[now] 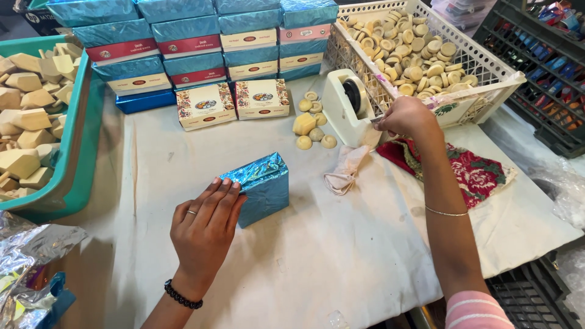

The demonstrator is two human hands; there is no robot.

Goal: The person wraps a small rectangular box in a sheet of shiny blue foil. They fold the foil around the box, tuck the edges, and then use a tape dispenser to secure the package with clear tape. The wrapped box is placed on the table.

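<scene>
Head view, looking down on a table covered with a white cloth (317, 256). The left hand (204, 228) lies flat, fingers together and extended, fingertips pressing the near-left side of a small box wrapped in shiny blue foil (263, 187); nothing gripped, just steadying it. That foil box sits near the middle of the table, a bit left of centre, tilted relative to the table edges. A ring and a black bead bracelet are on this hand and wrist.

The right hand (407, 117) is at the far right part of the table, fingers curled in a pinch at the front of a white tape dispenser (344, 106); whether tape is between the fingertips cannot be told. A thin bracelet is on that forearm.

Just left of the dispenser: a few loose cream soap pieces (314, 125). Behind it, a white plastic lattice basket (487, 64) full of round cream soaps at the far right corner. Along the far edge, stacks of blue-wrapped boxes (195, 42), with two floral printed cartons (234, 103) in front. A teal crate (82, 158) of cream blocks stands at the left edge. A red floral cloth (469, 173) lies near the right edge, under the right forearm. Crumpled silver foil (30, 262) is at the near left corner.
</scene>
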